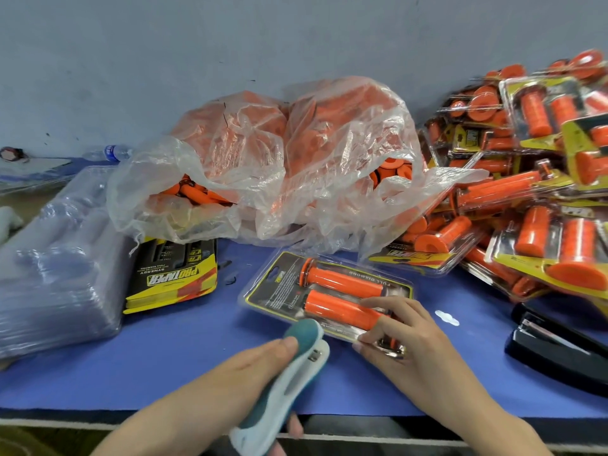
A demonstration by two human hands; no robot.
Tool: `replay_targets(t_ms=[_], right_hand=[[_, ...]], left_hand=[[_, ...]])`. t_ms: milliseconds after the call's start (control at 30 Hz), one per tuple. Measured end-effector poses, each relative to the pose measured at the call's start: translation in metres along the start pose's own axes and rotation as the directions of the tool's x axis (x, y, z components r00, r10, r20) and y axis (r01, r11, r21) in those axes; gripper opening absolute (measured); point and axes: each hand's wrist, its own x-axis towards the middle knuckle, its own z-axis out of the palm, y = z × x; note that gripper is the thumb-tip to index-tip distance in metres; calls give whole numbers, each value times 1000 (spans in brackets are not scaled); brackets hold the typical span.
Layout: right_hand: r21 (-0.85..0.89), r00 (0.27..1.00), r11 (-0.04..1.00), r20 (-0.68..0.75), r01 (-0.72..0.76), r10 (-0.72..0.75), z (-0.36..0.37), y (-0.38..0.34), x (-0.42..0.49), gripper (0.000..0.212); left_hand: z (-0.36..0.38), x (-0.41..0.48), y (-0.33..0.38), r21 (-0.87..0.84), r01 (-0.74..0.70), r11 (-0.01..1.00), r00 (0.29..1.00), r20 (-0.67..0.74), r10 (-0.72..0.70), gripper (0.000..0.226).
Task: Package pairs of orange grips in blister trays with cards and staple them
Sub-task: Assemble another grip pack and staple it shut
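A clear blister pack point(283, 287) holding two orange grips point(339, 279) and a black-and-yellow card lies flat on the blue table mat. My right hand point(408, 343) pinches its near right corner, fingers over the lower grip's end. My left hand point(230, 380) grips a teal-and-white stapler point(289, 366), thumb on its top; the stapler's nose sits at the pack's near edge. A stack of printed cards point(171, 278) lies to the left, and a stack of empty clear trays point(56, 268) stands further left.
A crumpled plastic bag of loose orange grips point(279, 166) fills the middle back. Several finished packs are heaped at the right point(526, 179). A black stapler point(559, 347) lies at the right front. A water bottle point(112, 152) lies by the wall.
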Motion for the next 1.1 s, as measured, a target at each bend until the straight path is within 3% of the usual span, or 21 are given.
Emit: replay_targets(t_ms=[200,300,433,533,833,933,1000,1100], right_hand=[[24,1000,1000,-12,6,-6,1,0,0,19],[33,1000,999,-16,23,-22,1,0,1,19],[29,998,998,7,59,-60,-1,0,1,19],[8,997,998,22,68,-68,-3,-1,0,20],[40,995,996,50,86,-88,-4,-2,-1,12],[-40,991,991,50,127,-125,-3,-3,-1,10],[-153,987,976,58,157,-150,1,-4,0,21],[-295,979,936,113,194,-168,8,-10,6,60]], left_hand=[[23,20,6,-29,-25,999,1000,9,25,67],[29,28,6,-96,-72,993,997,-3,72,57],[35,36,3,-67,-79,995,995,-73,74,69],[38,41,3,-135,-120,984,990,-97,107,61],[38,46,3,-121,-73,990,994,-95,62,65],[37,45,2,-122,-64,990,994,-98,52,66],[35,45,3,-118,-69,991,994,-89,58,67],[35,47,3,-103,-75,992,995,-79,67,67]])
